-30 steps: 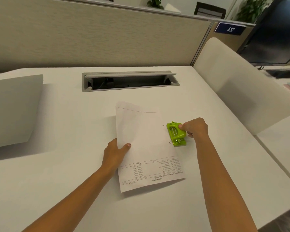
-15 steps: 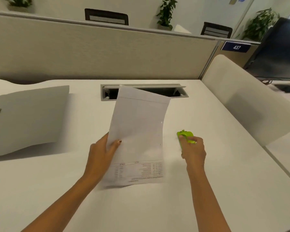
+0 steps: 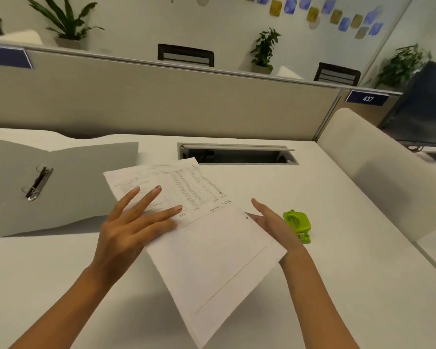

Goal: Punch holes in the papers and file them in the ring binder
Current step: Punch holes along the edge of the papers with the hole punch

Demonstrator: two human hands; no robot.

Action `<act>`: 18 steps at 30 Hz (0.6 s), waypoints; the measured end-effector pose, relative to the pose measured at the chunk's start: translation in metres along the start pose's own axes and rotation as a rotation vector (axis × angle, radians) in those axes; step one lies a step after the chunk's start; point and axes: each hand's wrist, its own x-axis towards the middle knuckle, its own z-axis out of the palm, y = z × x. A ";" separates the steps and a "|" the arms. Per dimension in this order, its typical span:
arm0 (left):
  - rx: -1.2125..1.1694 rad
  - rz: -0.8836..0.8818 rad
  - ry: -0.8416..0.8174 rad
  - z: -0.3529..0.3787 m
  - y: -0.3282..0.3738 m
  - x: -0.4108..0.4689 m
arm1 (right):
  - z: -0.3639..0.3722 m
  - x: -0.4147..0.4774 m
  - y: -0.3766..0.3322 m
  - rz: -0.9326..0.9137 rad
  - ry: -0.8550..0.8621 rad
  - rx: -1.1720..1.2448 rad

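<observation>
A white printed sheet of paper (image 3: 212, 248) is tilted diagonally above the white desk (image 3: 337, 260), printed side up, with two small punched holes near its right edge. My left hand (image 3: 129, 230) lies on the sheet's left part with straight, spread fingers. My right hand (image 3: 275, 222) touches the sheet's right edge with straight fingers. The green hole punch (image 3: 298, 222) sits on the desk just right of my right hand, with no hand on it. The grey ring binder (image 3: 73, 177) lies open at the left, its metal rings (image 3: 37, 182) shut.
A cable slot (image 3: 237, 154) is sunk into the desk behind the sheet. A beige partition (image 3: 161, 102) closes the back. A white side divider (image 3: 378, 167) stands at the right, with a dark monitor (image 3: 423, 109) beyond it.
My left hand lifted the sheet and turned it printed side up, toward the binder. My right hand let go of the hole punch and moved to the sheet's edge.
</observation>
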 end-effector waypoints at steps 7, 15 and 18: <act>0.177 -0.065 0.066 -0.014 -0.012 -0.025 | 0.023 0.015 0.018 -0.171 -0.029 -0.378; 0.223 -0.186 0.126 -0.017 -0.020 -0.037 | 0.047 0.017 0.037 -0.332 0.152 -0.471; 0.221 -0.225 0.120 -0.017 -0.020 -0.039 | 0.053 0.015 0.041 -0.371 0.203 -0.456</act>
